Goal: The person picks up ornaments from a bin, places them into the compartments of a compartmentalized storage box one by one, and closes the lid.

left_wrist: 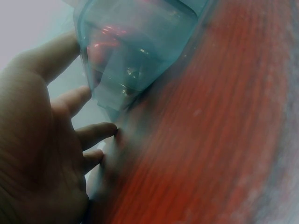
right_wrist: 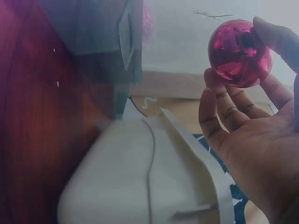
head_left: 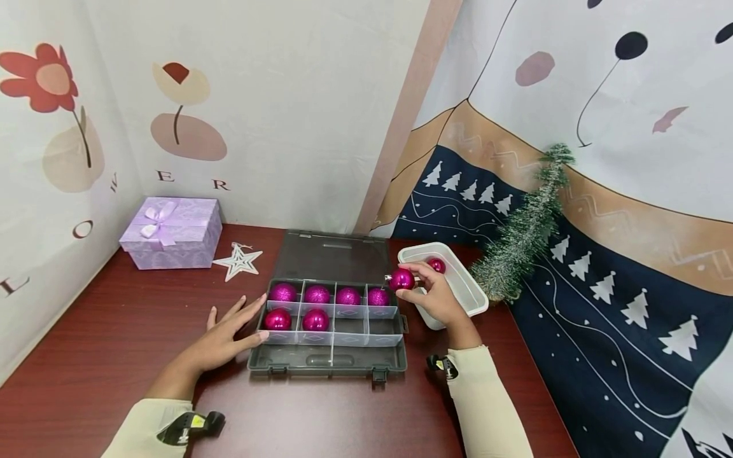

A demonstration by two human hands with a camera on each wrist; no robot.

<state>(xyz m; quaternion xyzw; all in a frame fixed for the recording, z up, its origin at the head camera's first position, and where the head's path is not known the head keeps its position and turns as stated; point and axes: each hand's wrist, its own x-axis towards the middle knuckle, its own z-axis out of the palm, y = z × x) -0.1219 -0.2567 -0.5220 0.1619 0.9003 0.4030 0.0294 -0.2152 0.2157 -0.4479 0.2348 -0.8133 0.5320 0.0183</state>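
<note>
While left fingers [head_left: 247, 313] straight against the case [head_left: 355, 360], right fingers [head_left: 425, 273] around a magenta bauble [head_left: 402, 279].

there are eight baubles [head_left: 403, 279], one case [head_left: 350, 326], one tray [head_left: 465, 283], one gift box [head_left: 174, 238], one star [head_left: 237, 261] and one tree [head_left: 525, 226]

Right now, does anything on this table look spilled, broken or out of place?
Nothing stands out as spilled or broken. The six balls in the divided box sit one per compartment, and the right hand holds another ball. Only the small tree leans, perhaps from the camera angle.
</note>
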